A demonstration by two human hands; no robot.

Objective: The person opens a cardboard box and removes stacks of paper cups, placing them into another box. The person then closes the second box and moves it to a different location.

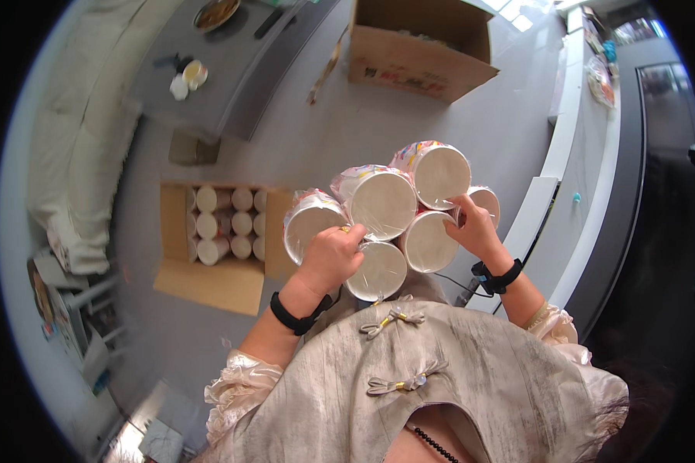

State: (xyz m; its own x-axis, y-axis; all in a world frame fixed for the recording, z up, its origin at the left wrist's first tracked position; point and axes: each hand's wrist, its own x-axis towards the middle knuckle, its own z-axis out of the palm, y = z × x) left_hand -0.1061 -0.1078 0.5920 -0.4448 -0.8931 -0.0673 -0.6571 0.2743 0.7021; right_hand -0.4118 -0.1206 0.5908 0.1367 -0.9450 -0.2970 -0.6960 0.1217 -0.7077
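In front of my body I have a cluster of several paper cup stacks [382,206], wrapped in clear plastic film with a colourful print on the sides. Their round off-white ends face up towards me. My left hand [331,254] pinches the film where the left stack [311,231] meets the lower one [376,271]. On the other side, my right hand [478,226] grips the film between the top stack [442,176] and the stack below it [430,242]. Part of a further stack [485,204] shows behind my right hand. The undersides are hidden.
At left, an open cardboard box [207,286] holds rows of similar stacks. A larger open carton [417,63] stands ahead on the grey floor. A grey table [168,92] bears a bowl [217,14] and a small tub [195,75]. White cabinetry [585,191] runs along the right.
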